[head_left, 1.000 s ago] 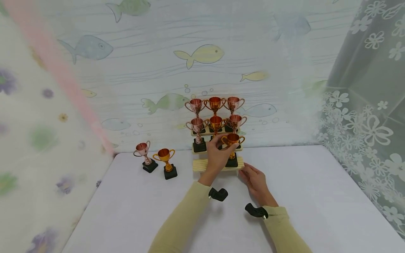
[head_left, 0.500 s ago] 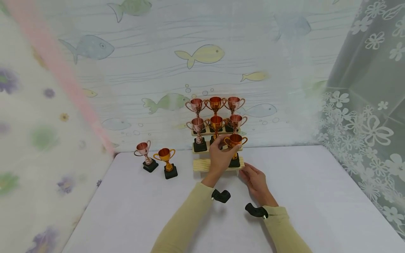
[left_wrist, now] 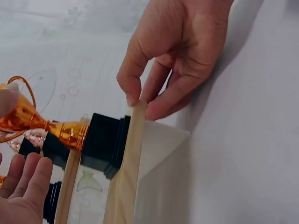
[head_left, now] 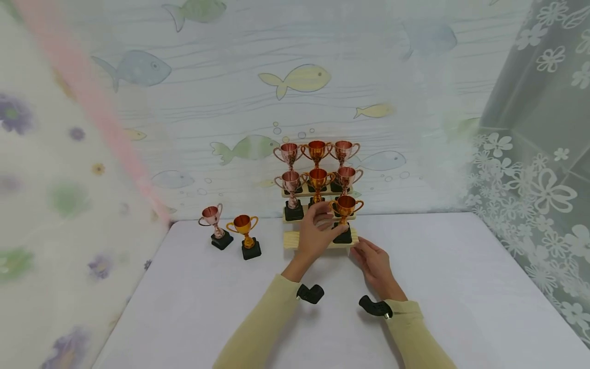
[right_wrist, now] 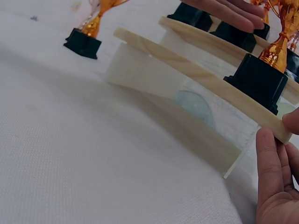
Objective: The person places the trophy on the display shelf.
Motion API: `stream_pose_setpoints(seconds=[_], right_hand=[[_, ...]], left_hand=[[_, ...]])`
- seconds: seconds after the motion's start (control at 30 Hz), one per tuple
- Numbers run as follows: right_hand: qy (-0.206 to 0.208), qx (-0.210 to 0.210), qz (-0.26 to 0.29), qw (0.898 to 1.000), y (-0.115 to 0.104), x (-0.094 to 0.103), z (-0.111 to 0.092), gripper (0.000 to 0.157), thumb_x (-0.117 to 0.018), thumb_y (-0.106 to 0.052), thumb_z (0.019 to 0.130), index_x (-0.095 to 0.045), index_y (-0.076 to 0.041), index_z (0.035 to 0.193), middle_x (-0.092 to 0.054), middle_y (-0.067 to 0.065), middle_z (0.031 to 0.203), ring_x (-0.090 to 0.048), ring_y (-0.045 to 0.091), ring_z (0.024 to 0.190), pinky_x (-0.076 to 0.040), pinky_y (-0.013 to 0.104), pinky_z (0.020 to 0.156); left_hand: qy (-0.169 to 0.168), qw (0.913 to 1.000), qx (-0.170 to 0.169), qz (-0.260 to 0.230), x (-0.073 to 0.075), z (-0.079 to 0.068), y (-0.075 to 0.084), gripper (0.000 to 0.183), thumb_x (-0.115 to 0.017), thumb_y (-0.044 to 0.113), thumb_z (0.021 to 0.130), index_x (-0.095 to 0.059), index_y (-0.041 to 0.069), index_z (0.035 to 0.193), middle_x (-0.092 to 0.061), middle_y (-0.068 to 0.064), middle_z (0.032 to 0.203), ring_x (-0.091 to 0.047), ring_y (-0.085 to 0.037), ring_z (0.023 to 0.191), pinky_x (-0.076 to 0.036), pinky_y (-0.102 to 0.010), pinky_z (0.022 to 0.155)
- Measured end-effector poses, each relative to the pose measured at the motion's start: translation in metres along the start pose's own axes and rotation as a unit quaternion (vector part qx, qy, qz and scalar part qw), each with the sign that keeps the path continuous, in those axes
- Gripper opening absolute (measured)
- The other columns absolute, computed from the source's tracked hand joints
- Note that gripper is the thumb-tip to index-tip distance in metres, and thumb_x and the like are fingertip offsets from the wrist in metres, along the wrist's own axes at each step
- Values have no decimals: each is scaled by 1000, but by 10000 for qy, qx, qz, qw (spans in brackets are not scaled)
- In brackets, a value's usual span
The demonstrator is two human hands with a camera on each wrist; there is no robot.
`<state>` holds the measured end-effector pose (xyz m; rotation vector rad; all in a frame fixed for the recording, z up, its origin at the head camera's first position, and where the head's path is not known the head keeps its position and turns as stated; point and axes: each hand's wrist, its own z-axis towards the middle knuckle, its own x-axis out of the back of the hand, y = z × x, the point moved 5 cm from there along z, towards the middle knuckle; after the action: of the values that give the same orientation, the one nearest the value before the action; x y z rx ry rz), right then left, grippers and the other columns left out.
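Note:
A gold trophy cup (head_left: 346, 205) on a black base stands upright at the right end of the lowest step of a tiered wooden stand (head_left: 292, 240). My left hand (head_left: 313, 238) is beside this cup; in the left wrist view its fingers (left_wrist: 32, 182) are straight and apart from it, while the thumb is by the bowl. With my right hand (head_left: 375, 264) I pinch the right end of the lowest board (right_wrist: 201, 72), thumb at its top edge and fingers beneath, close to the trophy's base (right_wrist: 259, 84).
Several pink and gold trophies, among them a pink one (head_left: 290, 182), fill the two upper steps. To the left on the white table (head_left: 193, 307) stand another gold trophy (head_left: 243, 225) and a pink trophy (head_left: 212, 218). A fish-patterned curtain (head_left: 295, 113) hangs behind.
The gold trophy has shifted slightly right along the lowest step. My left hand has loosened from it and drawn back a little to the left. My right hand keeps its place.

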<state>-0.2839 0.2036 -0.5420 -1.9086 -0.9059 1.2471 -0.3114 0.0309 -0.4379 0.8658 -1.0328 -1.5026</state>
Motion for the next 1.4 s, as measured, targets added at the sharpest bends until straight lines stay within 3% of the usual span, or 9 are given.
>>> stream_pose_setpoints(seconds=[0.27,0.4,0.47,0.6,0.77,0.97,1.13,1.3,1.4], right_hand=[[-20,-46,22,10000,1,1,1,51,-54,-4,101,-42,5,150,-57,9,133,-66,4,100,-55,20,96],[-39,-64,8,10000,1,1,1,53,-54,-5,102,-39,5,152,-54,11,137,-66,3,100,-54,20,97],[-39,-78,39,10000,0,1,1,54,-55,-5,102,-39,4,152,-55,10,136,-66,4,101,-54,20,98],[-32,-95,80,9999,0,2,1,53,-55,-6,102,-40,3,152,-60,4,125,-67,4,100,-55,20,97],[-30,-107,160,9998,1,2,2,52,-56,-4,101,-42,4,151,-66,-1,109,-67,5,97,-56,20,94],[-28,-99,200,9997,0,1,2,52,-56,-4,101,-42,4,150,-67,-3,105,-68,5,96,-56,20,93],[-41,-94,260,9996,0,-1,0,52,-56,-2,101,-41,4,150,-67,-3,103,-67,5,95,-56,20,93],[-3,-79,320,9995,0,-1,1,50,-56,0,100,-44,5,148,-69,-3,100,-68,6,94,-57,20,92],[-9,-59,298,9995,1,-1,1,49,-56,0,100,-45,5,147,-69,-4,100,-68,6,94,-57,20,92]], left_hand=[[-589,9969,363,369,35,-23,-4,57,-74,1,90,-50,5,142,-58,-21,132,-61,-41,120,-58,-42,98],[-944,9919,515,670,61,-38,-5,48,-70,-3,92,-55,1,138,-61,-26,126,-63,-41,115,-59,-38,95],[-934,9897,632,886,78,-46,-7,43,-70,-2,93,-58,0,134,-64,-25,122,-65,-38,112,-60,-34,93],[-536,9880,819,1191,115,-60,-14,32,-70,-2,92,-65,-1,124,-67,-22,117,-67,-30,106,-61,-27,86],[493,9803,872,1700,163,-78,-20,23,-73,-6,88,-68,-7,111,-69,-23,105,-68,-20,93,-58,-19,78],[1457,9679,1226,1641,209,-89,-24,39,-75,-2,88,-60,-8,123,-63,-27,117,-66,-28,101,-54,-11,79],[1598,9730,1200,1154,224,-82,-24,59,-76,-2,89,-47,-5,140,-54,-29,132,-56,-39,119,-52,-9,85],[1475,9786,991,1040,224,-69,-22,68,-77,-1,88,-42,-2,146,-53,-25,137,-53,-39,125,-52,-12,92],[1521,9795,844,1017,222,-62,-22,67,-77,0,88,-44,0,146,-55,-23,136,-54,-39,126,-54,-21,99]])
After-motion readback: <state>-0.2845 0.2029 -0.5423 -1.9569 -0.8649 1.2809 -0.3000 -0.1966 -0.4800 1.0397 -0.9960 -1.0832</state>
